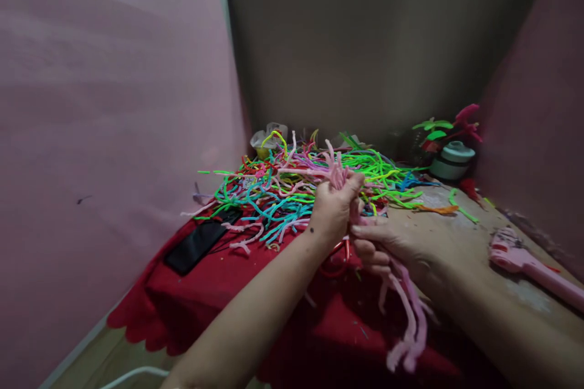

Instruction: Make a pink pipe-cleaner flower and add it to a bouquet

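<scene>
A bundle of pink pipe cleaners [407,310] runs through both fists, its short ends sticking up above and its longer ends hanging down below. My left hand [332,209] is closed round the upper part of the bundle. Just below and to the right, my right hand [378,243] wraps round the lower part, touching the left. Behind them spreads a tangled heap of colored pipe cleaners [278,213], in green, turquoise, pink, yellow and red. Red scissor handles [335,266] show partly under my hands on the red cloth.
A black phone [201,246] lies on the red tablecloth [201,293] at left. To the right are a pink tool with a long handle [515,255], a pale round container [452,161] and an orange pipe cleaner [435,209]. Pink walls [114,103] stand close on either side.
</scene>
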Tool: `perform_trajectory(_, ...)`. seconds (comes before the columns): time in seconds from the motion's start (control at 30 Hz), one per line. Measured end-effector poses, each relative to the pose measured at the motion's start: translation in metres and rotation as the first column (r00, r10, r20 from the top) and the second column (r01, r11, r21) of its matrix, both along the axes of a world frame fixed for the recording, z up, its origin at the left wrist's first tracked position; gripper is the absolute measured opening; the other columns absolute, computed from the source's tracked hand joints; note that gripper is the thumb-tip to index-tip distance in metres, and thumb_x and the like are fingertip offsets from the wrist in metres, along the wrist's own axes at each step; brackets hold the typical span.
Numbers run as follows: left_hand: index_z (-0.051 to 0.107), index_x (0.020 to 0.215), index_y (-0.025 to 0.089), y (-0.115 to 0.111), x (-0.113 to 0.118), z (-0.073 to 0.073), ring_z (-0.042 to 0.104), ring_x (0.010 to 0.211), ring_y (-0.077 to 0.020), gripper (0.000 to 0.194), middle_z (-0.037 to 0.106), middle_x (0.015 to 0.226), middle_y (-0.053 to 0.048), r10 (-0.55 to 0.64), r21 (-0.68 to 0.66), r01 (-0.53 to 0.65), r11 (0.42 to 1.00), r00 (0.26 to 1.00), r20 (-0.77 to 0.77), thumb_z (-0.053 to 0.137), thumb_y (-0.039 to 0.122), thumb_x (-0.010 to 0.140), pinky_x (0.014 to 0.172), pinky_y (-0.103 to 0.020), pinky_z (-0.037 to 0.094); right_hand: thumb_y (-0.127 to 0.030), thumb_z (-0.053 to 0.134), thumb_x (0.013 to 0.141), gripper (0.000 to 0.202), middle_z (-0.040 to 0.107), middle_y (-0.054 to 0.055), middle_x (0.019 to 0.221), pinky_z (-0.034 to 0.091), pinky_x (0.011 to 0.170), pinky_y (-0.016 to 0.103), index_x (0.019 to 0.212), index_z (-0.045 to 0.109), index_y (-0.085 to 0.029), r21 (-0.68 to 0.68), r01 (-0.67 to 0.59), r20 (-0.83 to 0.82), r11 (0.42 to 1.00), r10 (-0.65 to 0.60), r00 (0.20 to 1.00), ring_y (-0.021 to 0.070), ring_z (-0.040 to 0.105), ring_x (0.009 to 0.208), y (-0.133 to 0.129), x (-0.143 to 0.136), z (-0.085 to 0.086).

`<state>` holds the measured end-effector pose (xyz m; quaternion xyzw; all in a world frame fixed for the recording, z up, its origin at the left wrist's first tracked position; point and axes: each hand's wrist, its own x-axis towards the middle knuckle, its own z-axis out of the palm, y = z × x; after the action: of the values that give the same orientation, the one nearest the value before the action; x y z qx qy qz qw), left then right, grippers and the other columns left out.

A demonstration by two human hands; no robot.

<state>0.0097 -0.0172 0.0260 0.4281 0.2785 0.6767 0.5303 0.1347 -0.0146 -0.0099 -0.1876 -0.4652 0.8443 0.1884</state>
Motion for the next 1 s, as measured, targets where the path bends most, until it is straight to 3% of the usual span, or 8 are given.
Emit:
perform_trajectory(0.07, 0.056, 0.083, 0.015, 0.002, -0.017, 0.002, 0.055, 0.061, -0.0075, 0.031, 0.058, 0.070, 0.002, -0.114, 0.028, 0.123, 0.992, 0.970, -0.215, 0.076, 0.027, 0.062, 0.058, -0.021, 0.042, -0.036, 0.053, 0.086, 0.020, 0.032, -0.010, 0.049, 0.025, 0.032, 0.012, 0.080, 0.052, -0.017, -0.042, 0.191, 0.012, 0.981, -0.191, 0.982, 0.0024, 0.022, 0.035, 0.004, 0.011, 0.014)
perform_trajectory(0.13, 0.059, 0.095, 0.014, 0.004, -0.038, 0.004, 0.058, 0.078, -0.0114, 0.038, 0.062, 0.088, -0.003, -0.150, -0.012, 0.157, 0.988, 0.918, -0.366, 0.075, 0.026, 0.062, 0.073, -0.025, 0.044, -0.033, 0.050, 0.089, 0.019, 0.025, -0.010, 0.048, 0.021, 0.031, 0.013, 0.081, 0.054, -0.017, -0.027, 0.305, -0.053, 0.952, -0.306, 0.951, 0.0031, 0.014, 0.035, 0.009, 0.026, 0.030)
perform_trajectory(0.23, 0.063, 0.093, 0.013, 0.007, -0.064, 0.004, 0.058, 0.080, -0.0141, 0.033, 0.063, 0.087, -0.004, -0.149, -0.103, 0.108, 0.989, 0.717, -0.681, 0.070, 0.031, 0.067, 0.078, -0.029, 0.043, -0.027, 0.046, 0.091, 0.019, 0.021, -0.010, 0.049, 0.018, 0.030, 0.013, 0.079, 0.055, -0.016, 0.006, 0.413, -0.230, 0.911, -0.400, 0.887, 0.0040, 0.009, 0.036, 0.018, 0.046, 0.046)
perform_trajectory(0.33, 0.063, 0.095, 0.014, 0.004, -0.071, -0.001, 0.057, 0.086, -0.0185, 0.032, 0.063, 0.090, -0.005, -0.135, -0.073, 0.183, 0.980, 0.352, -0.926, 0.066, 0.031, 0.069, 0.079, -0.031, 0.042, -0.023, 0.046, 0.091, 0.017, 0.020, -0.009, 0.049, 0.019, 0.030, 0.013, 0.080, 0.056, -0.016, 0.006, 0.442, -0.290, 0.897, -0.422, 0.859, 0.0040, 0.009, 0.036, 0.026, 0.056, 0.041)
perform_trajectory(0.47, 0.058, 0.108, 0.018, -0.005, -0.065, -0.013, 0.049, 0.101, -0.0250, 0.045, 0.059, 0.107, -0.008, 0.081, 0.045, 0.233, 0.972, -0.150, -0.985, 0.067, 0.038, 0.068, 0.085, -0.036, 0.038, -0.023, 0.049, 0.089, 0.013, 0.024, -0.010, 0.048, 0.021, 0.029, 0.012, 0.081, 0.055, -0.015, -0.022, 0.412, -0.276, 0.911, -0.402, 0.873, 0.0037, 0.011, 0.034, 0.032, 0.057, 0.018)
perform_trajectory(0.57, 0.058, 0.102, 0.018, -0.006, -0.063, -0.021, 0.048, 0.098, -0.0272, 0.039, 0.060, 0.103, -0.009, 0.151, 0.081, 0.193, 0.978, -0.384, -0.911, 0.066, 0.036, 0.068, 0.082, -0.038, 0.037, -0.023, 0.050, 0.088, 0.011, 0.026, -0.010, 0.048, 0.023, 0.028, 0.012, 0.082, 0.056, -0.015, -0.023, 0.383, -0.281, 0.923, -0.374, 0.884, 0.0037, 0.015, 0.033, 0.033, 0.058, 0.008)
perform_trajectory(0.73, 0.057, 0.072, 0.019, 0.000, -0.063, -0.032, 0.054, 0.076, -0.0221, 0.012, 0.061, 0.072, -0.006, 0.110, 0.058, 0.131, 0.990, -0.441, -0.890, 0.048, 0.023, 0.079, 0.075, -0.036, 0.036, -0.021, 0.048, 0.088, 0.011, 0.025, -0.010, 0.047, 0.024, 0.028, 0.012, 0.085, 0.057, -0.015, -0.059, 0.400, -0.301, 0.915, -0.398, 0.867, 0.0043, 0.014, 0.033, 0.032, 0.063, 0.008)
perform_trajectory(1.0, 0.051, 0.067, 0.021, -0.001, -0.071, -0.019, 0.042, 0.053, -0.0139, 0.012, 0.051, 0.060, -0.001, 0.146, 0.105, 0.143, 0.984, -0.314, -0.938, 0.045, 0.020, 0.077, 0.052, -0.026, 0.026, -0.022, 0.051, 0.086, 0.010, 0.021, -0.010, 0.047, 0.020, 0.027, 0.013, 0.081, 0.057, -0.015, -0.090, 0.445, -0.318, 0.891, -0.449, 0.835, 0.0047, 0.010, 0.034, 0.028, 0.062, 0.011)
